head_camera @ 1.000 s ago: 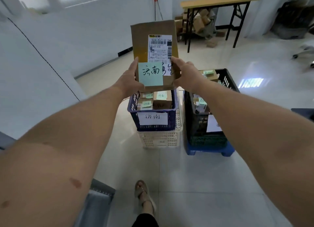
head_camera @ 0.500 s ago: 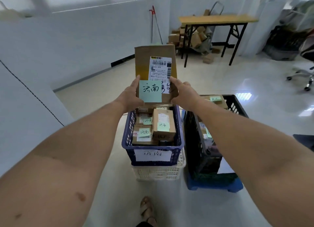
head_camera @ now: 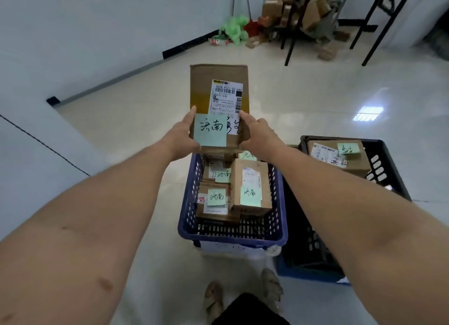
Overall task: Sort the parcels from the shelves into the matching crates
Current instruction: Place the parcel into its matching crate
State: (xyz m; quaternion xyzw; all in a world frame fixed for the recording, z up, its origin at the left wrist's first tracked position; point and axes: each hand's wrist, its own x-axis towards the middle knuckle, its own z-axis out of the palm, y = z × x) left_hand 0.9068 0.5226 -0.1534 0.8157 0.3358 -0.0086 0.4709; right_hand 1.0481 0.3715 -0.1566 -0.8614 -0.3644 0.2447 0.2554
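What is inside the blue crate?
The blue crate holds several cardboard parcels bearing green notes. The held parcel, left hand and right hand cover its far end; lower layers are hidden.

Floor [head_camera: 116, 135] under apparently stacked crates [head_camera: 233, 237]

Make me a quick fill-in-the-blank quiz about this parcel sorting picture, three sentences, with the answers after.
The parcel, held by the left hand and right hand, carries a sticky note coloured ___.
The blue crate stands to the ___ of the black crate.
The held parcel is above the far end of the ___ crate.
Missing words: green, left, blue.
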